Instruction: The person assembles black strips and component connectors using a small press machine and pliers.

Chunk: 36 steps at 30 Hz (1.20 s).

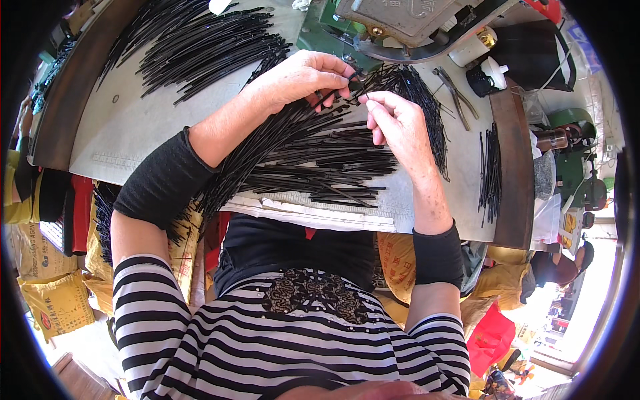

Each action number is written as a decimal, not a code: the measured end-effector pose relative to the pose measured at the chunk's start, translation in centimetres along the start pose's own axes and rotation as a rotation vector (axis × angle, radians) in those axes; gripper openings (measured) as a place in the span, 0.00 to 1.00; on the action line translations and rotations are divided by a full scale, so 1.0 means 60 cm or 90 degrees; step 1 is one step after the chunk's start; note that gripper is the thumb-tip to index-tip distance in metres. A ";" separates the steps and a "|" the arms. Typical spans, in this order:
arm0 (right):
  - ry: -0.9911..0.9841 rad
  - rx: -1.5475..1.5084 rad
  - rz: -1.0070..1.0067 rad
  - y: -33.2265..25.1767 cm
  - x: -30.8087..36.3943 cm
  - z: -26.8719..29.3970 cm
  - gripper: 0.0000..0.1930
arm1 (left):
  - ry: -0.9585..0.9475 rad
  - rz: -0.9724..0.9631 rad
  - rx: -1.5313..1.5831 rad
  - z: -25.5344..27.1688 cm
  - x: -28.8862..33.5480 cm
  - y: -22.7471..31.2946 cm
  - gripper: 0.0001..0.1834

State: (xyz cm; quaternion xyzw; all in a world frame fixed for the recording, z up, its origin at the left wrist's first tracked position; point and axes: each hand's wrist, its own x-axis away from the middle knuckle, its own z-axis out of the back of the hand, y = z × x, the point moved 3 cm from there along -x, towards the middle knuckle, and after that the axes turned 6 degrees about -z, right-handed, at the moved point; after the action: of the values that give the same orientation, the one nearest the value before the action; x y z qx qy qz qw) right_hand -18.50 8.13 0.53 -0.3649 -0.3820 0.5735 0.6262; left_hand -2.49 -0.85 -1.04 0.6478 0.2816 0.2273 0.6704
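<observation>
My left hand (310,79) is closed, its thumb and fingers pinching a thin black rod near the machine's front. My right hand (399,123) is closed too, with thumb and forefinger pressed together on a thin dark end just beside the left fingertips. Whether both hands grip one piece or two joined ones, I cannot tell. Under and in front of them lies a loose heap of thin black rods (320,163). Another thick bundle of black rods (207,53) is spread on the table at the far left. More dark pieces (420,100) lie right of my hands.
A green and grey machine (400,23) stands at the table's far edge. Pliers (457,99) lie on the right, with a small row of black rods (490,173) nearer the wooden edge (512,193). A white-topped dark bottle (490,75) stands at far right. Yellow sacks (60,307) lie below.
</observation>
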 end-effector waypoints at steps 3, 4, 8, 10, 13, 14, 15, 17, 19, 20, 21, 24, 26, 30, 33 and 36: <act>0.005 0.013 -0.004 -0.006 -0.001 0.000 0.10 | 0.002 -0.032 -0.042 0.005 -0.003 -0.003 0.17; 0.006 0.012 -0.002 -0.007 -0.003 0.000 0.10 | 0.005 -0.059 -0.065 0.006 -0.003 0.000 0.17; 0.002 -0.031 0.000 -0.013 -0.012 0.000 0.10 | 0.029 -0.038 -0.062 0.012 -0.003 0.008 0.16; 0.005 -0.043 0.004 -0.017 -0.018 -0.001 0.11 | 0.079 -0.031 -0.044 0.017 -0.003 0.010 0.16; 0.016 -0.029 0.029 -0.022 -0.030 -0.002 0.11 | 0.068 -0.014 0.004 0.029 -0.008 0.001 0.15; 0.009 -0.046 0.023 -0.019 -0.035 -0.002 0.11 | 0.068 -0.014 0.004 0.030 -0.008 0.000 0.15; 0.002 -0.063 0.018 -0.017 -0.038 -0.003 0.11 | 0.077 -0.006 0.010 0.030 -0.008 0.000 0.15; 0.000 -0.057 0.009 -0.017 -0.042 -0.003 0.12 | 0.087 0.003 0.016 0.031 -0.008 0.001 0.15; -0.002 -0.052 -0.001 -0.017 -0.043 -0.004 0.12 | 0.090 0.004 -0.007 0.029 -0.007 0.006 0.17; -0.003 -0.051 -0.002 -0.018 -0.043 -0.004 0.12 | 0.090 0.004 -0.007 0.029 -0.007 0.005 0.17; -0.003 -0.050 -0.003 -0.018 -0.044 -0.004 0.12 | 0.092 0.004 -0.010 0.030 -0.006 0.005 0.17; -0.006 -0.063 -0.006 -0.012 -0.045 -0.004 0.12 | 0.092 0.004 -0.019 0.029 -0.007 0.007 0.18; -0.007 -0.067 -0.007 -0.011 -0.046 -0.003 0.12 | 0.092 0.004 -0.025 0.029 -0.007 0.008 0.18; -0.030 -0.117 -0.024 -0.007 -0.048 -0.004 0.12 | 0.082 0.012 -0.023 0.036 -0.009 0.011 0.17; -0.041 -0.144 -0.046 -0.004 -0.049 -0.002 0.12 | 0.079 0.019 -0.028 0.039 -0.011 0.015 0.16; -0.045 -0.160 -0.049 -0.003 -0.048 -0.004 0.12 | 0.080 0.020 -0.035 0.040 -0.012 0.016 0.16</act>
State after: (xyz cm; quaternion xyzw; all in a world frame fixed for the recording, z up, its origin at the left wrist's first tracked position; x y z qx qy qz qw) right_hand -18.37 5.24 0.41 -0.4052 -0.4866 0.5089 0.5832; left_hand -1.34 -3.05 -0.05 0.6176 0.3066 0.2856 0.6656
